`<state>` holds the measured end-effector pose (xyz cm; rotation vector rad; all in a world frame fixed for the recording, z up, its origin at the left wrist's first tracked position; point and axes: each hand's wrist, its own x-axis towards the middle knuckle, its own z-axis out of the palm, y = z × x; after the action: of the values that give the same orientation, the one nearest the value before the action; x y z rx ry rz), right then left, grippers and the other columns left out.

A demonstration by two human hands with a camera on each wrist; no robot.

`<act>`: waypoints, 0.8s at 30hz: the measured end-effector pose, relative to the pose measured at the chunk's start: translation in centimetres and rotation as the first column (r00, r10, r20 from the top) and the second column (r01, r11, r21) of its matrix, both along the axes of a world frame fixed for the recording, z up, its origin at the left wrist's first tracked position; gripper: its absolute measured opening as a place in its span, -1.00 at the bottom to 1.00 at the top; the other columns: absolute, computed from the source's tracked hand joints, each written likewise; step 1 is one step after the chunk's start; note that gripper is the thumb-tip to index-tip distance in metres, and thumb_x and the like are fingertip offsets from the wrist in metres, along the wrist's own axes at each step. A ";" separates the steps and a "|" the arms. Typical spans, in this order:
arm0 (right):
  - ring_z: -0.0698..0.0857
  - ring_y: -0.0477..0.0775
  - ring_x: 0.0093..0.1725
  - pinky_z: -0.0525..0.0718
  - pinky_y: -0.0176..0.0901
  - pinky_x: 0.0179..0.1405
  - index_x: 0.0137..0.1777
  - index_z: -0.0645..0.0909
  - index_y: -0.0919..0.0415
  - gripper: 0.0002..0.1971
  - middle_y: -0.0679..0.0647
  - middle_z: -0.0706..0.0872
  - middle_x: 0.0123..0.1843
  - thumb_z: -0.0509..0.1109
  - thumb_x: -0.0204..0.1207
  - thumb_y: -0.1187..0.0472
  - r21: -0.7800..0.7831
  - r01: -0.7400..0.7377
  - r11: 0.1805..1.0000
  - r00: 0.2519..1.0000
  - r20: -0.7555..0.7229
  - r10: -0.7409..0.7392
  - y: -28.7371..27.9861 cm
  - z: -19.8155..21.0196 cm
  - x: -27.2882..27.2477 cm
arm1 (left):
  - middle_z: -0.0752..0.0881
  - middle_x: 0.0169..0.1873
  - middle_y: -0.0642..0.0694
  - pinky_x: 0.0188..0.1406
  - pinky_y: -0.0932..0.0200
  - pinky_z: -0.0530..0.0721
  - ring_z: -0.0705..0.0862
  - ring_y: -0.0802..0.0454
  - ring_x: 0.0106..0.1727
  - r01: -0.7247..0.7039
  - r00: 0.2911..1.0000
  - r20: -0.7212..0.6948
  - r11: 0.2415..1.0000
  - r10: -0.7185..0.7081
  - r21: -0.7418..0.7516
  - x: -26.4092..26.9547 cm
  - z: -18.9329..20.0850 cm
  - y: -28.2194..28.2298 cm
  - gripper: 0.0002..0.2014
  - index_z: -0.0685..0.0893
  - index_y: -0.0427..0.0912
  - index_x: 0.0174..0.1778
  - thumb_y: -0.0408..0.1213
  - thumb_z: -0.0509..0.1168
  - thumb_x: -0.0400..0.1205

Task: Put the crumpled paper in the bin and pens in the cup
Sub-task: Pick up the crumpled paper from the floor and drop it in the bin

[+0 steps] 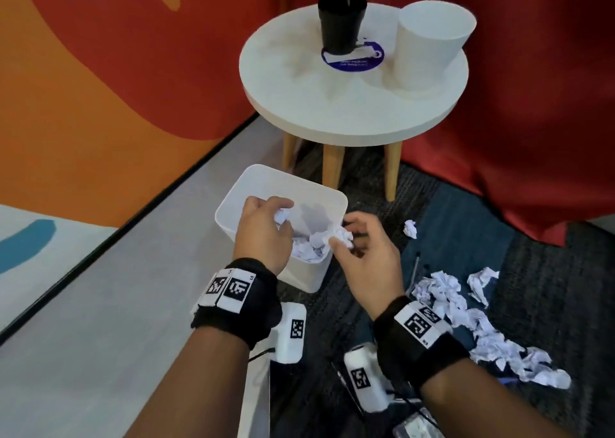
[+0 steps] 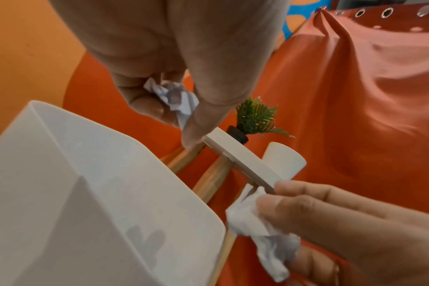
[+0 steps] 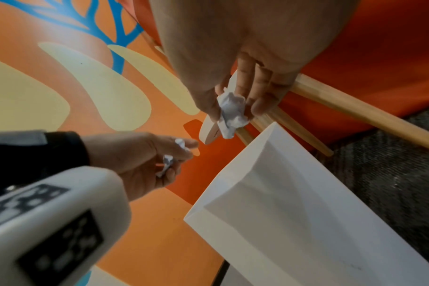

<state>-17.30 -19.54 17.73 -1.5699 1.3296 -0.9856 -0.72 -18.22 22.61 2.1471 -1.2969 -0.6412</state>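
A white rectangular bin stands on the floor by the wall, with several crumpled papers inside. My left hand hovers over the bin's left side and pinches a crumpled paper ball, also seen in the left wrist view as a paper ball. My right hand holds a second paper ball at the bin's right rim, the same ball between thumb and fingers. A heap of crumpled paper lies on the carpet to the right. A dark pen lies beside it. The white cup stands on the round table.
A potted plant shares the table top with the cup. The table's wooden legs stand just behind the bin. A red curtain hangs at the right, an orange wall at the left. One loose paper ball lies apart.
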 end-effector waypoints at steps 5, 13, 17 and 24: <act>0.62 -0.25 -0.17 0.61 -0.38 -0.13 0.05 0.57 -0.02 -0.73 -0.15 0.68 -0.04 0.55 0.44 0.21 -0.047 0.046 0.998 0.999 -0.002 -0.046 -1.4 -0.7 2.2 | 0.58 0.24 -0.17 0.06 0.27 0.42 0.64 -0.11 0.11 -0.089 0.995 0.048 0.996 0.090 -0.027 1.7 -0.8 -2.1 -0.68 0.69 0.02 0.23 -0.39 0.30 0.61; 0.57 -0.16 -0.24 0.65 -0.30 -0.15 0.00 0.57 0.10 -0.71 -0.13 0.64 -0.08 0.61 0.38 0.22 -0.052 0.096 0.994 0.994 0.052 -0.093 -2.4 -1.3 4.2 | 0.67 0.17 -0.20 0.22 0.02 0.62 0.67 -0.16 0.13 -0.060 0.994 0.098 0.998 0.056 0.037 1.5 -3.6 -3.3 -0.58 0.70 0.07 0.16 -0.49 0.39 0.48; 0.65 -0.09 -0.10 0.68 -0.17 0.02 0.17 0.60 0.09 -0.61 -0.07 0.70 0.06 0.61 0.39 0.13 0.039 0.066 0.997 0.995 0.072 -0.069 -2.1 -1.1 4.2 | 0.58 0.28 -0.17 0.26 -0.19 0.60 0.64 -0.23 0.20 -0.036 0.986 0.164 0.992 0.017 0.117 1.9 -4.0 -3.2 -0.44 0.61 0.15 0.31 -0.43 0.42 0.44; 0.62 -0.03 0.21 0.62 0.00 0.19 0.25 0.55 -0.04 -0.74 -0.16 0.71 0.16 0.35 0.61 -0.02 -0.015 0.201 0.979 0.979 -0.013 -0.201 0.1 -4.3 -0.6 | 0.57 0.34 -0.17 0.34 -0.36 0.48 0.55 -0.27 0.34 0.064 0.976 0.214 0.995 -0.045 -0.079 -0.8 -0.3 -2.9 -0.51 0.58 0.19 0.29 -0.20 0.32 0.41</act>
<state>-17.95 -19.49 13.39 -1.4753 1.5176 -1.1094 -1.53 -21.12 22.27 2.1621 -1.4717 -0.3778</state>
